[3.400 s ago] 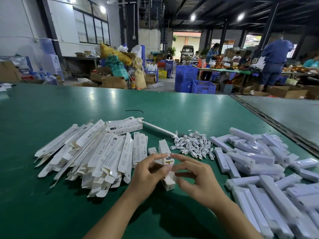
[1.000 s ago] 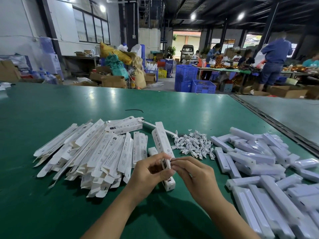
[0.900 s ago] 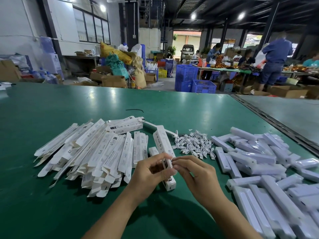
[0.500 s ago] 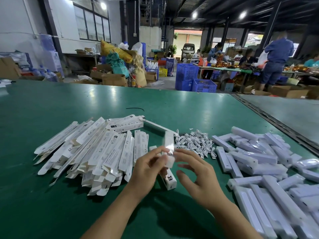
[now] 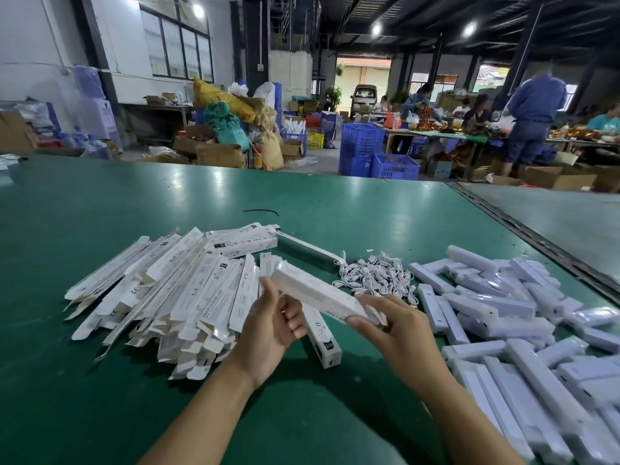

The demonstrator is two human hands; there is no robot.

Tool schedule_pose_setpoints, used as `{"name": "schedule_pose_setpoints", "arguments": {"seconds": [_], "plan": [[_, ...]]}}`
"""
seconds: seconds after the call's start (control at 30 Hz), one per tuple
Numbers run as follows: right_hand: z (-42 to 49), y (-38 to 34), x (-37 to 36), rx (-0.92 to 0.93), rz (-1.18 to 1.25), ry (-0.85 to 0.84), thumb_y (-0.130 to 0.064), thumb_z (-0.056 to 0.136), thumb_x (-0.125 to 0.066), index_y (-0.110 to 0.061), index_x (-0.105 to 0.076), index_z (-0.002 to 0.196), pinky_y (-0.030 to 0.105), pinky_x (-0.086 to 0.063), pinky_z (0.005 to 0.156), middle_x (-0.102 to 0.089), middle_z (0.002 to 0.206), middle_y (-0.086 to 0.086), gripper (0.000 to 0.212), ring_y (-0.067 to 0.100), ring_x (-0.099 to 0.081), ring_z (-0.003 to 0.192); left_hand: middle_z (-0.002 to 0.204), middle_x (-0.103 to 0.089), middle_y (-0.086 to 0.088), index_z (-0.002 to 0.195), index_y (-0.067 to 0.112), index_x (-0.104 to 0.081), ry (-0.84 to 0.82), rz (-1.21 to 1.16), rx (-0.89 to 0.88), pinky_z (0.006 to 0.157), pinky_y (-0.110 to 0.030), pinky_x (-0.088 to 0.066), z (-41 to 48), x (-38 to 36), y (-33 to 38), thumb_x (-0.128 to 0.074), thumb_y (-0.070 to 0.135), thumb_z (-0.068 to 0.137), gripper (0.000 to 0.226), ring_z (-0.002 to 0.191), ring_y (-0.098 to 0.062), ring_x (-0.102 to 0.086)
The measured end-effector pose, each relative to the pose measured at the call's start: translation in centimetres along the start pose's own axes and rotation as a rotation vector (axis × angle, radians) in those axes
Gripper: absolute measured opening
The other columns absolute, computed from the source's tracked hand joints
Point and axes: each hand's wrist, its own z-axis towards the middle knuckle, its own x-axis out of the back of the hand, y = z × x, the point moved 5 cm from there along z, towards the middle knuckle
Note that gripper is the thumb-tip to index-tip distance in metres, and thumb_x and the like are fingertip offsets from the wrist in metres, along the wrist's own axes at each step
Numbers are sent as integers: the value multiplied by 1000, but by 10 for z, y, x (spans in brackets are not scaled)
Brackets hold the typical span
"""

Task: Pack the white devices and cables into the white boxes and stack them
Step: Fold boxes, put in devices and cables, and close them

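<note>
CHANGE: we turn the white box (image 5: 318, 295) from upright to nearly level between the hands | HANDS: left hand (image 5: 273, 327) and right hand (image 5: 397, 330) each grip one end | MEANING: end flap appears closed, so we judge the box ready for stacking | REFERENCE: finished box (image 5: 322, 338) lies on the bench (image 5: 318, 414) directly below the hands

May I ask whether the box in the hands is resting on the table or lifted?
Lifted, tilted: left hand and right hand grip the box midair.
</note>
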Motion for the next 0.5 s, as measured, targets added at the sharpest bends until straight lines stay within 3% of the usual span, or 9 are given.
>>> {"name": "schedule_pose_setpoints", "arguments": {"seconds": [0.07,0.13,0.23,0.3,0.4,0.5], "plan": [[-1,-7,-7,45,70,-94,-54,78,-65,-27,-74,111,7,-38,59,-68,90,-19,44,-4,-58,67,73,-60,-1,102,12,-73,3,121,-1,59,-24,-47,-1,-2,-7,-81,51,69,52,67,-12,-52],[-3,-10,-10,61,74,-178,-59,83,-55,-30,-75,107,8,-35,50,-67,76,-26,42,-1,-54,52,86,-69,-9,95,16,-77,61,208,19,66,-28,-52,-2,-4,-11,-79,32,79,23,80,-19,-63],[5,5,9,6,-95,5,-56,90,-49,-21,-77,89,19,-37,53,-59,62,-23,45,-2,-48,49,87,-73,-12,93,7,-73,160,183,9,64,-26,-54,-2,-1,-9,-76,33,70,35,81,-20,-69],[10,24,29,-119,-304,167,-42,92,-61,-19,-77,94,27,-41,66,-67,83,-10,28,10,-59,73,86,-73,-12,94,0,-68,212,162,-13,61,-23,-54,-2,3,-5,-76,37,65,48,77,-18,-69],[9,54,36,-419,-559,50,-38,93,-60,-24,-66,122,38,-42,94,-57,130,5,33,30,-48,121,94,-69,-19,97,-1,-65,286,103,-18,67,-29,-59,-1,10,-3,-73,35,69,46,84,-24,-67],[3,70,38,-627,-645,-42,-36,93,-57,-23,-52,134,45,-38,102,-42,144,11,44,36,-38,130,88,-72,-16,94,3,-65,296,59,-22,64,-28,-59,-2,12,0,-69,34,74,37,78,-22,-71]]}}
